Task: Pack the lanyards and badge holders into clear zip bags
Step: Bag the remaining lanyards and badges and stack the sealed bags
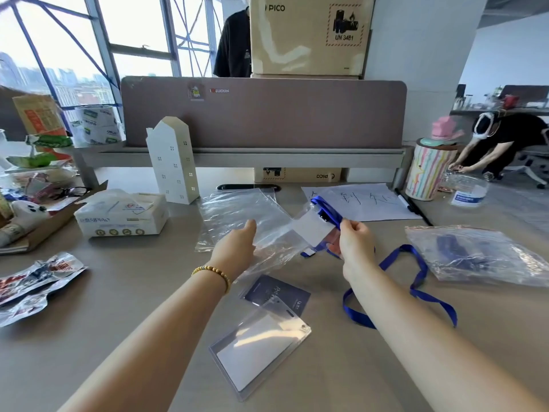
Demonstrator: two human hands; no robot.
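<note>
**A:** Head view: what does your right hand (pixel 355 242) have?

**B:** I pinch a blue lanyard (pixel 416 281) between thumb and fingertips, up near its black clip. A badge holder (pixel 313 231) hangs from that clip, clear plastic with a white card inside, lifted just off the desk (pixel 148 278). The ribbon trails from my fingers toward five o'clock and loops flat on the desk beside my right forearm.

**A:** And the left hand (pixel 237 245)?

**B:** Its fingers are straight and lie on an empty clear zip bag (pixel 237 215), pressing it flat. The bag is wrinkled and glossy, lying at twelve o'clock from that hand, with at least one more bag edge showing under it.

**A:** Anything already packed?

**B:** At three o'clock from my right hand lies a filled zip bag (pixel 475 254), crumpled, with dark blue ribbon visible through the plastic and a red seal strip along its top.

**A:** Other holders?

**B:** At six o'clock from my left hand, a second badge holder (pixel 258 349) lies flat, clear with a pale insert. A dark card (pixel 274 292) lies touching its far end.
</note>
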